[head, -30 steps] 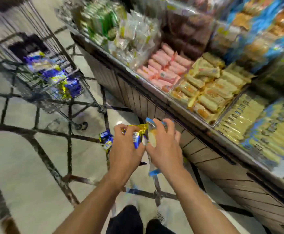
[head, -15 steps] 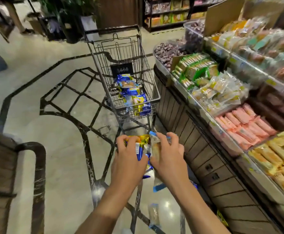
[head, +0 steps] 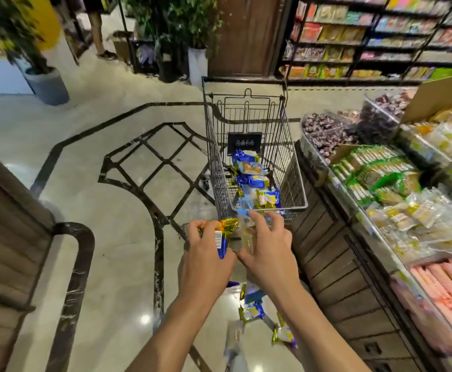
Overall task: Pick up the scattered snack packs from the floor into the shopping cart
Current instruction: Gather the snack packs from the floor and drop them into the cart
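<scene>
L hand (head: 206, 261) gripping gold-blue pack (head: 221, 233), fingers wrapping round it. R hand (head: 268, 253) holding clear pack (head: 249, 234), fingers pinching its top. Both hovering just in front of cart (head: 296, 167), w/ blue packs (head: 254, 181) lying inside. More packs (head: 251, 311) lying on floor (head: 112, 237) under arms, near shelf (head: 340, 259).
</scene>
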Tool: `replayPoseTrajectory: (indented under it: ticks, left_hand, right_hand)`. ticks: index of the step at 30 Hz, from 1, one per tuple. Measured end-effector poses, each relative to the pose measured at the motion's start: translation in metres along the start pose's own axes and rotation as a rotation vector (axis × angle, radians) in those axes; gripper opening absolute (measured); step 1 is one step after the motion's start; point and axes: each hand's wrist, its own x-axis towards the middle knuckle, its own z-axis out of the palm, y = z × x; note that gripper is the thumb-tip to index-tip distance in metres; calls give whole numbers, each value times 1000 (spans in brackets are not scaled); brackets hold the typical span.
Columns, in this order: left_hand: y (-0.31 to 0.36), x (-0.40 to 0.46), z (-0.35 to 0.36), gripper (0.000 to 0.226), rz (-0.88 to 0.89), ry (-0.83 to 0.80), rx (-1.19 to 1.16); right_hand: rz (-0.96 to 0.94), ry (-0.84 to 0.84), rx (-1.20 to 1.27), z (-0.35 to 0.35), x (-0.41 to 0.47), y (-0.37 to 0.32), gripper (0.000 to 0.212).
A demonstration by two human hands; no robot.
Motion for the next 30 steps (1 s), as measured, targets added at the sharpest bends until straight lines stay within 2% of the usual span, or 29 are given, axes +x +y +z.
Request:
replayPoseTrajectory:
  ticks: [12,17,22,30]
  left_hand:
    - [-1,179,29,48,-21,19,59]
    - [0,262,36,48,-20,22,69]
    - [-18,361,52,49,28,-38,34]
    - [-39,517,52,47,181,-254,2]
  right_hand:
    - [-72,-40,119,24,193,-14,74]
    - [-44,-38,130,41,272,-19,74]
    - [50,7,135,72,358,-33,70]
    - [302,126,145,106,472,-73,74]
